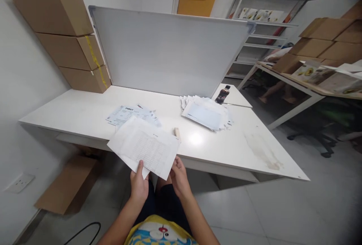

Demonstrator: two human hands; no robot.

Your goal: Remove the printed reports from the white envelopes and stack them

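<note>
Two or more sheets of paper [154, 152] are held up over the table's front edge, the top one printed with a table of small text. My left hand [139, 184] grips their lower edge, thumb on top. At the lower right corner, my right hand [179, 175] pinches the paper between thumb and fingers. Just beyond the sheets lies a loose pile of bluish printed forms [131, 112], partly covered by them. A small beige stapler-like object [177, 133] rests right of the sheets. Farther right is a fanned stack of envelopes or papers [202, 115].
A whiteboard [172, 52] stands upright along the back of the white table [226, 143]. Stacked cardboard boxes [85, 52] rise at the left. A dark drink bottle [223, 95] stands behind the papers. Another box [68, 184] is on the floor. A person's legs [275, 92] show under the right table.
</note>
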